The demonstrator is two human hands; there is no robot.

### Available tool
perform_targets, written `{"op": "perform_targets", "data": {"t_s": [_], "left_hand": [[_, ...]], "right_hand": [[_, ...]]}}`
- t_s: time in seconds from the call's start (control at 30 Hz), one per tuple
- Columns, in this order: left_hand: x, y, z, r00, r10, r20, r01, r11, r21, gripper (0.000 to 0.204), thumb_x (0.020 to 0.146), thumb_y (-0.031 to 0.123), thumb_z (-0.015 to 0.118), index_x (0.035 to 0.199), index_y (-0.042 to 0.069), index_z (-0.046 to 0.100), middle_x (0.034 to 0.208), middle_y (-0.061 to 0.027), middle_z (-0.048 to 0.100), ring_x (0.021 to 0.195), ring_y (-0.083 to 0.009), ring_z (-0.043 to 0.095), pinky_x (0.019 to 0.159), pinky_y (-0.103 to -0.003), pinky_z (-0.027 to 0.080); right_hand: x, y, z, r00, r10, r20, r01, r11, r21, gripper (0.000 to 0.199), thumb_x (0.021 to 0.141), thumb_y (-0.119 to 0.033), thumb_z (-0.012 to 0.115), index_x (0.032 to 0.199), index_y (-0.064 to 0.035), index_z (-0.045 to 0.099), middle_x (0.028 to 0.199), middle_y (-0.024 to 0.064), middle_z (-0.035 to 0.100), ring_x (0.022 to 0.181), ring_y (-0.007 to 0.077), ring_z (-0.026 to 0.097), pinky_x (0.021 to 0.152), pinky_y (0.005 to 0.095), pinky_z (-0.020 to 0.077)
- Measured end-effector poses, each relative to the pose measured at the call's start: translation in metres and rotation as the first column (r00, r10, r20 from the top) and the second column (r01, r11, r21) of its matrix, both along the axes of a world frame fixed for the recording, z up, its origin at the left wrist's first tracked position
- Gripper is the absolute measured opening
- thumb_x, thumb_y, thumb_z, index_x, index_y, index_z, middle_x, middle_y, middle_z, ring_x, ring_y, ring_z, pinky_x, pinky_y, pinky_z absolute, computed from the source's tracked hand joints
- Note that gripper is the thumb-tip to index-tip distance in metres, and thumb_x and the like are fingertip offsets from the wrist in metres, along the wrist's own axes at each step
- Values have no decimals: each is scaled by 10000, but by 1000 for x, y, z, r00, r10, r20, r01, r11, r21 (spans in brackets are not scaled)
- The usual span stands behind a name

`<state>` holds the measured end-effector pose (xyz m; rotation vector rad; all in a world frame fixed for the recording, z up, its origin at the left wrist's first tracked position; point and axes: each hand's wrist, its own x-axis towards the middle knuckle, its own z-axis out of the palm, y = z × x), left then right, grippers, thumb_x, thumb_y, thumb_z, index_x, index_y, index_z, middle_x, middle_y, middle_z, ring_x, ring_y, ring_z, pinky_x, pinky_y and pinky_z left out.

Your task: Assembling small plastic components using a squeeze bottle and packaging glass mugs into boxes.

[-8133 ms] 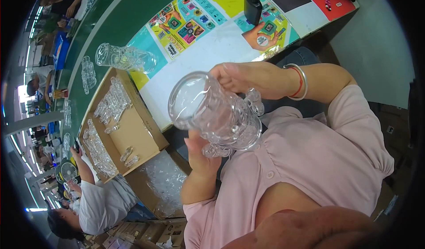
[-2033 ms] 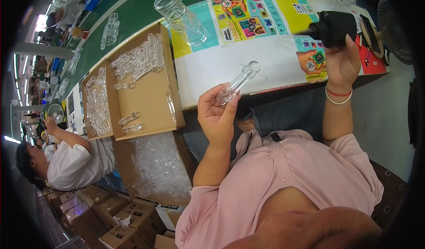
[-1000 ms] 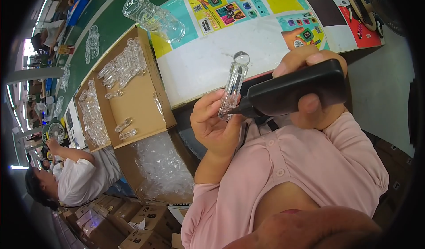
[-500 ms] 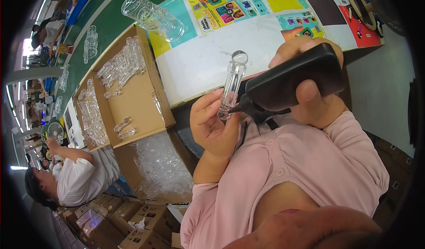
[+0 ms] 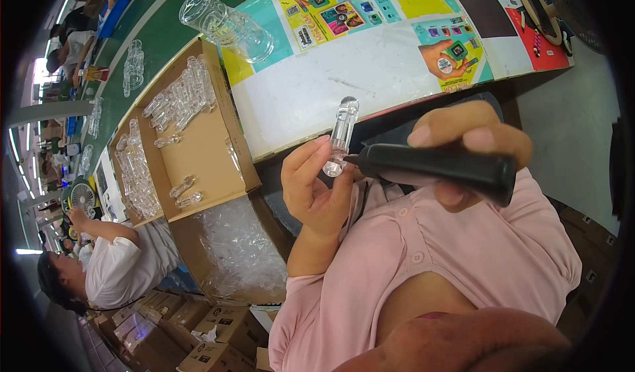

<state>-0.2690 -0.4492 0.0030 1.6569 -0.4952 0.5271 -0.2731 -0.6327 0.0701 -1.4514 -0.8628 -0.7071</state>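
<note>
Between the fingertips of my left hand (image 5: 313, 185) is a small clear tube-shaped piece (image 5: 342, 130) with rounded ends. My right hand (image 5: 473, 143) grips a black bottle (image 5: 436, 168) lying nearly level. Its narrow tip meets or nearly meets the lower end of the clear piece; the exact contact is too small to tell. A larger clear vessel (image 5: 228, 28) made of stacked rounded sections lies on the table's far left part. To the left, a cardboard tray (image 5: 208, 167) holds many similar small clear pieces (image 5: 185, 94).
An open box (image 5: 241, 246) of clear plastic bags or small parts stands below the tray. Colourful printed sheets (image 5: 344, 11) cover the tabletop (image 5: 317, 74). A pair of dark-handled tools (image 5: 539, 14) lies at the far right. A co-worker in white (image 5: 132, 259) sits at the left.
The bottle has tilted from slanting up to nearly level, my right hand shifting lower with it. The clear piece has turned in my left fingertips, its upper end now lower.
</note>
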Motion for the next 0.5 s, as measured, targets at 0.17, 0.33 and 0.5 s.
{"op": "perform_targets", "data": {"t_s": [0.17,0.33,0.5], "left_hand": [[-1,2,0,1000,-12,-28,13,999,37,446,650,-38,709,1076,-10,580,983,-147,579,875,-236,578,778,-284,454],[-6,1,6,952,-172,-252,136,979,-155,426,707,-32,682,1111,-30,547,1005,-153,577,904,-218,583,795,-291,464],[-11,2,14,768,-508,-391,212,777,-593,462,764,-15,652,1181,-38,456,1006,-177,586,923,-209,598,823,-313,486]], "right_hand": [[-9,-7,-12,997,32,72,-29,999,-42,511,814,-144,644,1191,-20,323,989,284,511,659,253,556,494,319,468],[-3,13,-13,981,-72,181,48,990,135,487,799,-95,651,1173,-5,353,970,316,501,579,247,538,420,312,417],[-1,0,-15,950,159,269,-181,981,62,486,754,-50,678,1139,-12,384,986,306,498,448,226,452,354,309,358]]}}
